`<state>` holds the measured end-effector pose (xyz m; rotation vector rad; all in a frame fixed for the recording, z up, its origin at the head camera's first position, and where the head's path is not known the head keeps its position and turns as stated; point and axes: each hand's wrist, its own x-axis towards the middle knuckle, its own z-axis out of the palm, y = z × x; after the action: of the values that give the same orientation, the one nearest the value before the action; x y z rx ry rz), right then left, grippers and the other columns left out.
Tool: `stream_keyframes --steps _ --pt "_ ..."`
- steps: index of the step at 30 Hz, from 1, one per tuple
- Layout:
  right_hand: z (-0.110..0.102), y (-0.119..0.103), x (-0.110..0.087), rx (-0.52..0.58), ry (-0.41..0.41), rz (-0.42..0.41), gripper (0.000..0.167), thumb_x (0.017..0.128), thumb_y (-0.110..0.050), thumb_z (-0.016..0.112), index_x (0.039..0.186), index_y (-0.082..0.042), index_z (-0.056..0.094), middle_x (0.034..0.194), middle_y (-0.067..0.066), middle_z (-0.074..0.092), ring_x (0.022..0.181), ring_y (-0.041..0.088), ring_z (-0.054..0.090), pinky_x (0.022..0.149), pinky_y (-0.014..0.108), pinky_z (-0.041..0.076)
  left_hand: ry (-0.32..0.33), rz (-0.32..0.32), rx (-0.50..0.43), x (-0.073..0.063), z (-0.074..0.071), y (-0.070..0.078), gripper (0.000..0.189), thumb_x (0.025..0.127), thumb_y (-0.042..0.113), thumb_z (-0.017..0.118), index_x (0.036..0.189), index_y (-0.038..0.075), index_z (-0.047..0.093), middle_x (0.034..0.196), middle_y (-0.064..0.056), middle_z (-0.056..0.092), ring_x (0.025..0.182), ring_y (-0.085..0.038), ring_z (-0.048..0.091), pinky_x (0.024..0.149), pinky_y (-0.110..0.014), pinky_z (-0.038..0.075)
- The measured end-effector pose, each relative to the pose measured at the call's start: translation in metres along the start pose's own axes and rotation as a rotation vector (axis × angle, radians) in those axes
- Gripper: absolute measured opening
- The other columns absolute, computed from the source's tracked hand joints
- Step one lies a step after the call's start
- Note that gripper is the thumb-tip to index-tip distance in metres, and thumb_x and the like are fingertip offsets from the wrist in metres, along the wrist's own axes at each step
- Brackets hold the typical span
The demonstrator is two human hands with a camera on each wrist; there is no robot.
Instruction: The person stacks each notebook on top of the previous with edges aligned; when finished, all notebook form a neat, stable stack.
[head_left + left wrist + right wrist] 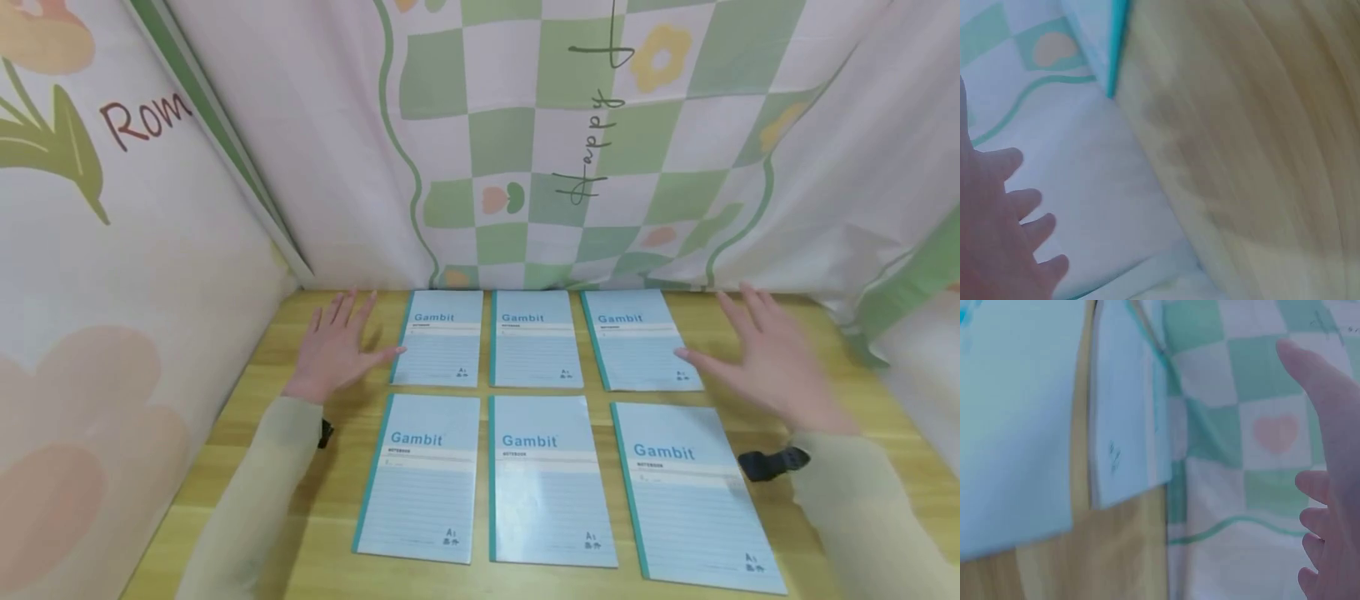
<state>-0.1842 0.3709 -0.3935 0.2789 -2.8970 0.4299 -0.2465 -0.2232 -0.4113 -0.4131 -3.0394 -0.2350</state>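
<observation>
Several light blue Gambit notebooks lie flat in two rows of three. The back row holds a left notebook point(438, 358), a middle notebook point(534, 358) and a right notebook point(643, 362). In front lie another left notebook point(420, 500), a middle one and a right notebook point(697, 508). My left hand point(333, 348), fingers spread and holding nothing, is left of the back-left notebook, its thumb tip overlapping that edge in the head view. On the other side my right hand point(772, 362) spreads its fingers too, its thumb over the back-right notebook's edge. Both hands appear again in the wrist views.
The notebooks rest on a wood-grain table point(322, 517). A green-and-white checkered curtain point(502, 133) hangs along the back edge, and a floral cloth point(150, 275) closes off the left side. Dark bands point(772, 463) circle both wrists.
</observation>
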Motion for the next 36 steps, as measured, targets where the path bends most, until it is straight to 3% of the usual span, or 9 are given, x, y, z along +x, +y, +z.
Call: stream_keyframes --steps 7,13,17,25,32,36 --pt "0.0 -0.045 0.007 0.157 -0.01 0.0 0.1 0.094 -0.055 0.068 0.163 -0.009 0.015 0.169 0.014 -0.001 0.151 0.044 0.002 0.113 0.074 0.008 0.006 0.002 -0.163 -0.005 -0.005 0.008 0.103 0.092 0.082 0.038 0.165 0.016 0.006 0.168 -0.018 0.004 0.152 -0.042 0.01 0.119 -0.064 0.01" --pt "0.015 -0.08 0.01 0.262 -0.031 0.003 0.096 0.092 -0.057 0.07 0.161 -0.007 0.025 0.168 0.014 0.013 0.148 0.048 0.017 0.112 0.073 0.02 -0.05 -0.06 -0.432 -0.011 -0.004 0.015 0.105 0.092 0.077 0.048 0.164 0.011 0.009 0.167 -0.017 0.011 0.151 -0.041 0.014 0.12 -0.06 0.014" --pt "0.027 -0.103 0.013 0.335 -0.065 0.01 0.092 0.092 -0.057 0.07 0.161 -0.01 0.031 0.167 0.011 0.019 0.149 0.044 0.019 0.113 0.07 0.023 -0.1 -0.11 -0.557 -0.013 0.003 0.018 0.103 0.093 0.073 0.054 0.163 0.008 0.016 0.166 -0.017 0.019 0.15 -0.04 0.02 0.119 -0.061 0.019" --pt "0.058 -0.143 0.023 0.506 -0.12 -0.015 0.088 0.092 -0.059 0.068 0.159 -0.013 0.034 0.165 0.009 0.028 0.15 0.037 0.023 0.117 0.062 0.024 -0.185 -0.165 -0.634 -0.014 0.017 0.022 0.105 0.092 0.074 0.054 0.161 0.003 0.02 0.161 -0.022 0.029 0.145 -0.044 0.029 0.115 -0.061 0.028" --pt "0.091 -0.18 0.031 0.67 -0.202 0.032 0.086 0.09 -0.064 0.068 0.156 -0.016 0.041 0.161 0.007 0.037 0.144 0.037 0.035 0.114 0.056 0.034 -0.192 -0.239 -0.706 -0.013 0.024 0.028 0.092 0.097 0.061 0.059 0.16 0.003 0.024 0.157 -0.023 0.037 0.142 -0.041 0.038 0.112 -0.059 0.036" --pt "0.107 -0.202 0.033 0.725 -0.271 0.058 0.08 0.092 -0.056 0.07 0.155 -0.013 0.044 0.157 0.008 0.043 0.14 0.034 0.044 0.113 0.05 0.039 -0.176 -0.254 -0.722 -0.011 0.03 0.03 0.087 0.099 0.056 0.059 0.159 0.002 0.027 0.155 -0.023 0.04 0.14 -0.04 0.04 0.112 -0.057 0.037"
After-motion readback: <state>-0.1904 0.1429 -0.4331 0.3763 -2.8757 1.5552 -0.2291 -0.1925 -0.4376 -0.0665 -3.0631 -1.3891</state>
